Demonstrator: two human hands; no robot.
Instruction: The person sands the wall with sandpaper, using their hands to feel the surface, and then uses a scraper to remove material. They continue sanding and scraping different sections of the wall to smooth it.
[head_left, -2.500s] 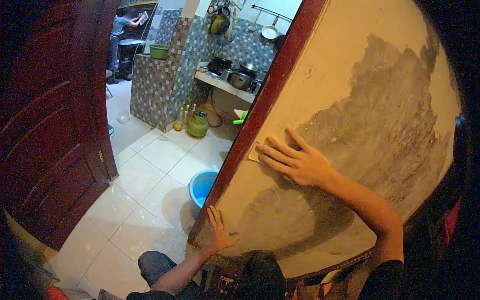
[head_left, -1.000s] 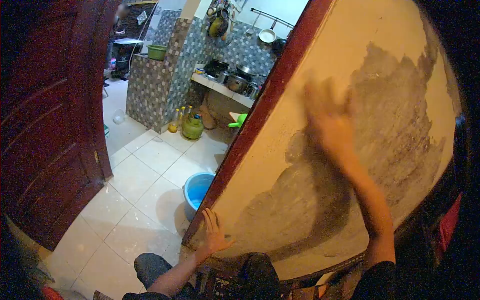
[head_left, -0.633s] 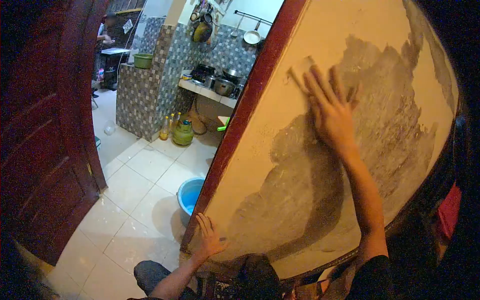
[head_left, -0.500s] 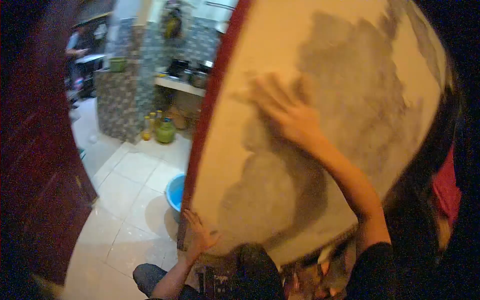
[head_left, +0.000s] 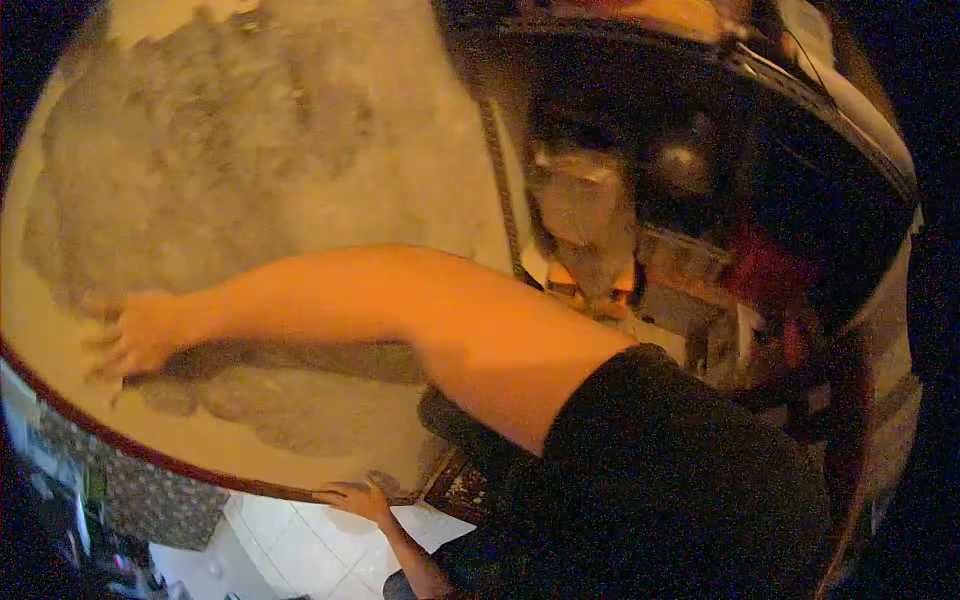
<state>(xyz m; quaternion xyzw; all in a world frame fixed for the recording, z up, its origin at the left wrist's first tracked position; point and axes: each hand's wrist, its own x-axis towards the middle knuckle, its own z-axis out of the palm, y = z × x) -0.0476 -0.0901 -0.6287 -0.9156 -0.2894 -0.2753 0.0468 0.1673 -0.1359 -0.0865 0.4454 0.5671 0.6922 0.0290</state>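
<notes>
- Pressing near the far left, the right hand (head_left: 145, 335) lies against the wall (head_left: 75, 235), fingers spread apart — likely laid flat to bear evenly on the surface. Motion blur; can't tell if anything is pinned under the fingers.
- Red-brown trim (head_left: 180, 466) runs along the wall's lower-left edge in view, marking where the wall ends; mosaic tiling (head_left: 160, 500) and pale floor (head_left: 290, 540) show beyond it.
- Rough grey patch (head_left: 240, 170) covers much of the wall, above and below the forearm; right hand sits at its left border.
- Left hand (head_left: 355, 498) rests on the trim, fingers loosely apart, gripping nothing I can see — probably steadying the body while the right arm stretches.
- Dark sleeve (head_left: 690, 470) lower right; dim clutter (head_left: 590, 205) above it, too blurred to name.
</notes>
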